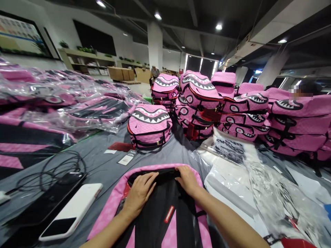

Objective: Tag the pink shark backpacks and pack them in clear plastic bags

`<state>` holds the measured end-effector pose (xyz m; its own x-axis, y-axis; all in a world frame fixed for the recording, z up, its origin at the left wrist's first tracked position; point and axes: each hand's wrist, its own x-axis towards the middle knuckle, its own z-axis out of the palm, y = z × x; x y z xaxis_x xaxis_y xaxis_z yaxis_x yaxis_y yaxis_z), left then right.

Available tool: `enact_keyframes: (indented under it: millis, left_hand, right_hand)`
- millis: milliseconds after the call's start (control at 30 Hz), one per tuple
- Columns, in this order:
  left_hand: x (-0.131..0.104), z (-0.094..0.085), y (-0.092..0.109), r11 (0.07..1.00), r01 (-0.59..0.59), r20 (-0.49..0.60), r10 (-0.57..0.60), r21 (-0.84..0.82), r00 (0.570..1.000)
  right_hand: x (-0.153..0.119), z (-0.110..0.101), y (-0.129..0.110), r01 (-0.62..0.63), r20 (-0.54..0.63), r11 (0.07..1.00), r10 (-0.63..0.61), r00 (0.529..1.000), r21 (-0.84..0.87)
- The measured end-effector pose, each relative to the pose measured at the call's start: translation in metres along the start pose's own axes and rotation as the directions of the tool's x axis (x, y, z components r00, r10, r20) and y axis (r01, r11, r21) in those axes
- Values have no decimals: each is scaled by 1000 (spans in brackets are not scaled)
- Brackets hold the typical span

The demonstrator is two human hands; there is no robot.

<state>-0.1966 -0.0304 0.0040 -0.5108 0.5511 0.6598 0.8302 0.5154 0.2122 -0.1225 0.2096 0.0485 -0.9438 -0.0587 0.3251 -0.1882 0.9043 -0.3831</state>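
A pink checked backpack (169,224) lies before me with its black back panel and straps facing up and a small red label on the panel. My left hand (141,193) is closed over the black fabric near the upper left of the panel, fingertips pointing to the middle. At the upper right, my right hand (187,179) grips the black edge just inside the pink rim, its fingers curled in. Between the hands runs a dark fold or gap, and what the fingertips hold inside it is hidden.
A white phone (72,212), a black device (49,199) and coiled cables (62,168) lie at left. Beyond stand a pink shark-mouth backpack (150,125) and stacked backpacks (196,103). Plastic-wrapped backpacks (98,110) fill the far left; clear bags (274,189) lie at right.
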Motion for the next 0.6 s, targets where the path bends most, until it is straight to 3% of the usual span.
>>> enact_keyframes:
  millis: [100,167,300,400,500,600]
  left_hand:
    - [-11,-12,10,1000,-10,-75,8,-27,997]
    - [-22,-19,12,996,-50,-94,43,-78,995]
    - [-38,-24,0,972,-119,-32,115,-205,993]
    - [-23,-14,-19,960,-41,118,76,-276,990]
    - [9,6,-36,959,95,233,-31,-266,972]
    - [36,24,-39,959,204,267,-147,-199,952]
  right_hand:
    - [-20,-4,-10,63,-28,997,-64,998,-42]
    - [-40,3,-16,131,-75,986,-139,988,-106]
    - [-66,22,-21,184,-106,965,-206,973,-187]
    - [-47,15,-16,81,84,985,-69,994,-150]
    - [-2,0,-3,-62,289,990,97,952,-129]
    - [39,-8,8,-119,333,979,168,928,-163]
